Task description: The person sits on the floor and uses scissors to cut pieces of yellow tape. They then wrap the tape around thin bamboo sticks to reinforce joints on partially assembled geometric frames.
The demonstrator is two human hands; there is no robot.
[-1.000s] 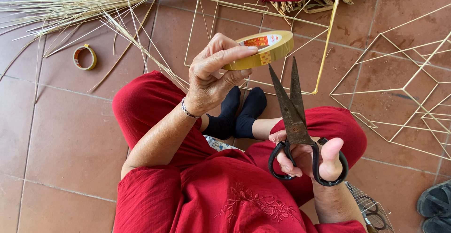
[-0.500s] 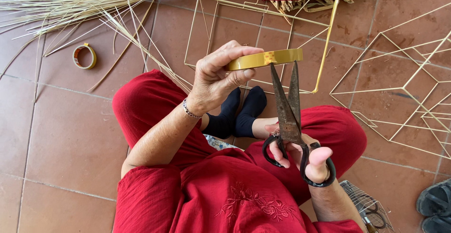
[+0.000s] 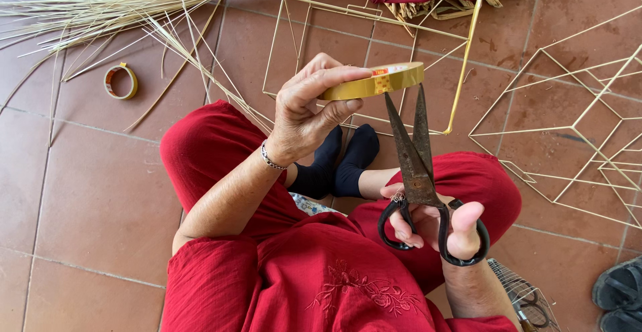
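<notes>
The person sits cross-legged on the tiled floor (image 3: 87,191), dressed in red, with dark socks (image 3: 341,161) showing near the middle of the frame. The left hand (image 3: 311,108) is raised at centre, its grip clenched on a yellow tape roll (image 3: 374,81), thumb on top and fingers under the rim, the roll held nearly flat. The right hand (image 3: 435,222), lower right of centre, has its grip closed through the black loops of a pair of rusty scissors (image 3: 414,165); the blades point upward, slightly parted, and their tips reach the underside of the roll. A metal bracelet (image 3: 271,157) circles the left wrist.

A second tape roll (image 3: 120,81) lies on the floor at the upper left, near a spread of pale straw stalks (image 3: 120,14) running across the top. Thin stick frames (image 3: 575,118) lie at the top centre and along the right side. A sandal (image 3: 618,292) shows at the lower right corner.
</notes>
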